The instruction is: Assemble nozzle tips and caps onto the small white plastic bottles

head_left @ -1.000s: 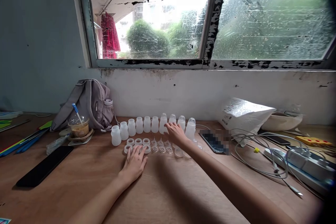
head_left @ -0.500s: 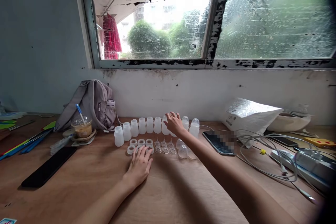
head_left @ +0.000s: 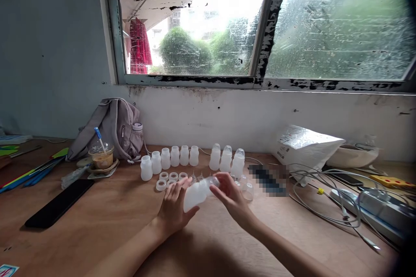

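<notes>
A frosted white baby bottle (head_left: pixel 195 197) is tilted above the table, its upper end pointing up and right. My left hand (head_left: pixel 173 205) is wrapped round its lower body. At the upper end, my right hand (head_left: pixel 232 194) has thumb and fingers closed on what looks like a clear cap (head_left: pixel 212 181). Behind stands a curved row of uncapped bottles (head_left: pixel 165 159); three bottles with clear domed caps (head_left: pixel 226 159) stand to the right. White collar rings (head_left: pixel 161 185) lie beyond my left hand. Clear teats (head_left: pixel 193 177) are partly hidden behind the bottle. Clear caps (head_left: pixel 248 191) lie near my right hand.
Left are a black phone-like slab (head_left: pixel 60 203), a drink cup (head_left: pixel 101 158) and a grey backpack (head_left: pixel 112 132). Right are a blurred-out phone (head_left: pixel 268 179), tangled cables (head_left: pixel 321 207), a power strip (head_left: pixel 364 212) and a silvery-white bag (head_left: pixel 305 145). A wall with a window rises behind.
My right hand has come back from the row with a bottle, leaving a gap there. My left hand has left the collar rings and now grips the bottle too.
</notes>
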`<act>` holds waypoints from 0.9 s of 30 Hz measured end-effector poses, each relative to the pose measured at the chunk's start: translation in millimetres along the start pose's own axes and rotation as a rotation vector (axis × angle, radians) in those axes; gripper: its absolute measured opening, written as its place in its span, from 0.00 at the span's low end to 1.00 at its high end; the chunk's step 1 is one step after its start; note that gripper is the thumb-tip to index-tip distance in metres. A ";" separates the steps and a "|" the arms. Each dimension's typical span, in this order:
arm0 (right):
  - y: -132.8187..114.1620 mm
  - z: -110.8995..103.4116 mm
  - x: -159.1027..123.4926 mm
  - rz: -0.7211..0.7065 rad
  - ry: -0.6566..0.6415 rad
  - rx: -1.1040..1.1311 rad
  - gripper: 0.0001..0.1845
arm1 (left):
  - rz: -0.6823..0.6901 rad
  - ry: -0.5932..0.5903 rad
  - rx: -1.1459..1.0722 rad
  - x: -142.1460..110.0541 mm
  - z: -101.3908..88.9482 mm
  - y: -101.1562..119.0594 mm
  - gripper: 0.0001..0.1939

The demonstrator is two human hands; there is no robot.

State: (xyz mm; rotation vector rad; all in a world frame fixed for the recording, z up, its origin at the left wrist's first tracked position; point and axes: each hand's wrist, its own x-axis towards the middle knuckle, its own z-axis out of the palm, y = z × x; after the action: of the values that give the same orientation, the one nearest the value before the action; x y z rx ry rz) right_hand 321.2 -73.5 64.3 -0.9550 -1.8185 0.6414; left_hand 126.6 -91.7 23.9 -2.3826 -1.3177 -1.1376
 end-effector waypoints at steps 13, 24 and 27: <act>15.9 -16.3 -21.1 0.312 -0.382 0.333 0.21 | 0.134 -0.215 -0.034 -3.8 3.1 8.0 0.27; 8.7 -28.8 -15.5 0.414 -0.382 0.423 0.22 | 0.142 -0.204 -0.085 0.7 -3.5 14.1 0.27; 6.5 -30.1 -15.1 0.427 -0.381 0.421 0.22 | 0.111 -0.204 -0.137 1.5 -4.3 17.0 0.28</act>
State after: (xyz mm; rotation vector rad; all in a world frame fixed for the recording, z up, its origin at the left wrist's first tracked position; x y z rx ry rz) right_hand 354.4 -81.9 64.1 -0.9793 -1.6992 1.4926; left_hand 138.1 -102.9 31.1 -2.6958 -1.1807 -1.0074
